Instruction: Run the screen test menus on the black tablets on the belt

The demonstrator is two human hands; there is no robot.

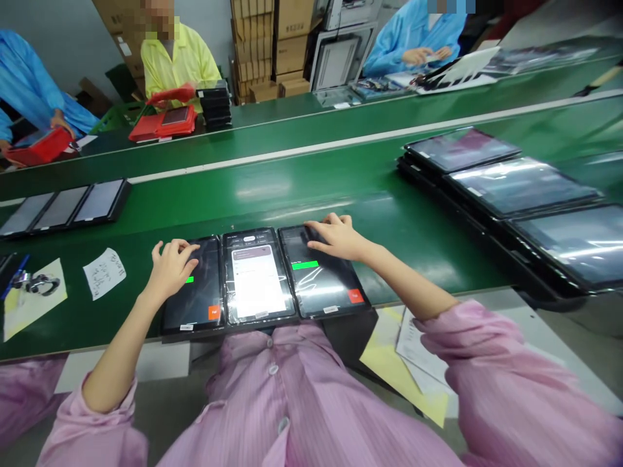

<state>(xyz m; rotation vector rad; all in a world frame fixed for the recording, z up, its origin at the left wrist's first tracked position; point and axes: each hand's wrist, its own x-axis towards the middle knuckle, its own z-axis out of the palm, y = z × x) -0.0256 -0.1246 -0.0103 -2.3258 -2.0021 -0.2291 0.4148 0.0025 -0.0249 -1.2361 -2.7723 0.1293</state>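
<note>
Three tablets lie side by side in a black tray at the bench's near edge. Over the upper part of the left tablet (195,305) is my left hand (170,269), fingers apart and holding nothing. That screen is dark with a green bar and an orange-red square. The middle tablet (257,279) shows a mostly white page. My right hand (335,237) reaches over the top of the right tablet (324,285), with thumb and index finger stretched out. Its dark screen also has a green bar and an orange-red square. Whether either hand's fingertips touch the glass I cannot tell.
Stacked trays of tablets (525,185) stand at right; another tray of tablets (68,207) lies at left. A handwritten note (104,274) and a metal item (41,283) are left of me. Across the green bench (272,175), several people handle things near red cases (165,123).
</note>
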